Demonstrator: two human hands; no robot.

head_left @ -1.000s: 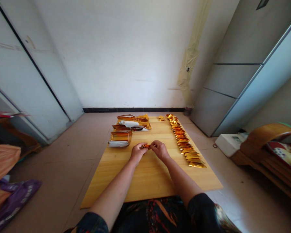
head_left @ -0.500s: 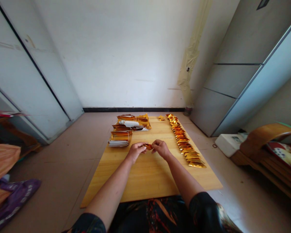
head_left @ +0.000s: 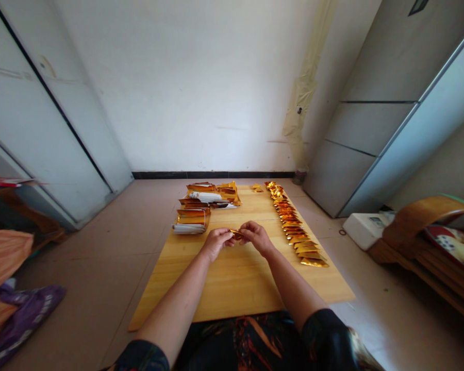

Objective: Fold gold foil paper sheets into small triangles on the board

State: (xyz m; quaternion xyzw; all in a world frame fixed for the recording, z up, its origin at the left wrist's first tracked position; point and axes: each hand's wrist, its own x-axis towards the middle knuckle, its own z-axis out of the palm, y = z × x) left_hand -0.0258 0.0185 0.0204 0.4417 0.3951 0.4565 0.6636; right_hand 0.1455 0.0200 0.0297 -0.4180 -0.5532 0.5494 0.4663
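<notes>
Between my two hands, above the middle of the wooden board (head_left: 232, 288), is a small piece of shiny gold foil paper (head_left: 236, 235). My left hand (head_left: 218, 242) pinches its left end between thumb and fingers. On the right end, the fingers of my right hand (head_left: 255, 237) are closed. The fingers cover much of the piece, so its exact folds are hidden. Left of my hands lie stacks of gold foil sheets (head_left: 193, 216) with white paper showing. To the right runs a long row of folded gold foil pieces (head_left: 294, 226), overlapping one another.
A few small gold pieces (head_left: 257, 188) lie at the board's far edge. Behind stands a white wall (head_left: 201, 103). At the right are a grey refrigerator (head_left: 355, 129), a white box (head_left: 365, 231) and a wooden bench (head_left: 433, 257). Purple and orange bags (head_left: 27, 314) lie at the left.
My right hand has shifted slightly left, and its fingers now cover more of the foil's right end. The foil piece looks narrower and turned a little. The stacks and the row stay put.
</notes>
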